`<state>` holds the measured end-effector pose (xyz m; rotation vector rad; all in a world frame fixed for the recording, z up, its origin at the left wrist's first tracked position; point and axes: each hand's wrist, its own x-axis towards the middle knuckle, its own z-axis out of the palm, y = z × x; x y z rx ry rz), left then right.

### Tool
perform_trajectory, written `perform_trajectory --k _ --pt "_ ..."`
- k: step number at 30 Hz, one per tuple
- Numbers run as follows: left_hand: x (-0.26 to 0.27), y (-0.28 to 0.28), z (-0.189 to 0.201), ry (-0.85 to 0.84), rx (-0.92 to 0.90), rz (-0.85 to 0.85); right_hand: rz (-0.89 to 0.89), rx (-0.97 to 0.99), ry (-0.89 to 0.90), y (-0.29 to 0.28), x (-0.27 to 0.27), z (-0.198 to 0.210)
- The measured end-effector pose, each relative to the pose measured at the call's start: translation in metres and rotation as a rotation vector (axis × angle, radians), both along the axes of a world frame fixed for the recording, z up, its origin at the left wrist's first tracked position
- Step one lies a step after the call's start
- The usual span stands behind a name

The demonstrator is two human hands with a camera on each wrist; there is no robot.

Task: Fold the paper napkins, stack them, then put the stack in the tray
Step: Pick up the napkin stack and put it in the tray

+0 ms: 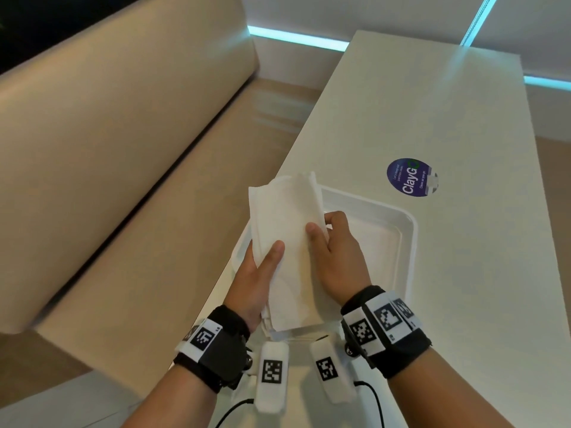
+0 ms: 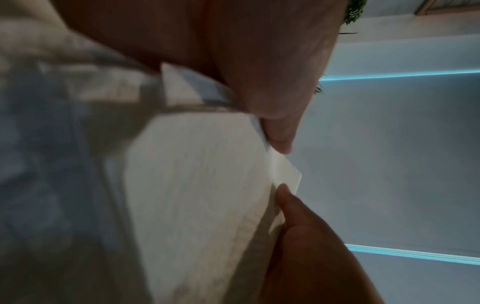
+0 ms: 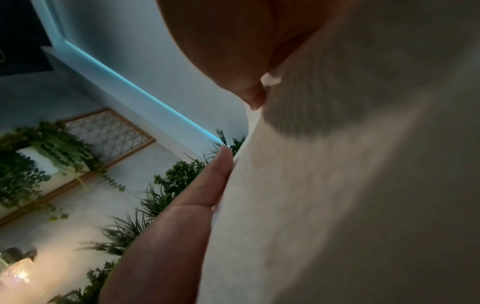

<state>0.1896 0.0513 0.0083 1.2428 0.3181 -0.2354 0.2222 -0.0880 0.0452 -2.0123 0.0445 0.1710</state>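
A stack of folded white paper napkins (image 1: 285, 242) is held up on end between both hands, above the near left part of a white rectangular tray (image 1: 404, 242). My left hand (image 1: 262, 270) grips the stack's left edge, thumb on the front face. My right hand (image 1: 330, 245) grips the right edge, thumb on the front and fingers behind. The left wrist view shows the napkins (image 2: 202, 185) pinched between thumb and fingers. In the right wrist view the napkins (image 3: 324, 195) fill the right side. The tray's near left corner is hidden by the stack.
The tray lies on a long white table (image 1: 432, 112) that carries a round blue sticker (image 1: 411, 177). A beige bench seat (image 1: 123, 134) runs along the table's left side. Potted plants (image 3: 52, 154) show against a wall in the right wrist view.
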Motion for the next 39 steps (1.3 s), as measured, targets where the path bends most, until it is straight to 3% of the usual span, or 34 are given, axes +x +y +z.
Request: perform_trajectory --k 10,21,33,39 --pt "-0.004 0.004 -0.001 0.06 -0.048 0.023 -0.051 0.11 0.012 0.005 -0.004 -0.001" --pt "-0.014 0.012 -0.003 0.067 -0.002 -0.002 0.019 0.175 0.103 -0.002 0.002 0.0" --pt "-0.035 0.025 -0.003 0.087 0.091 -0.13 0.065 0.157 0.184 -0.02 0.004 0.001" --pt "-0.035 0.02 0.0 0.071 0.029 0.03 0.12 0.247 0.307 -0.021 -0.014 0.011"
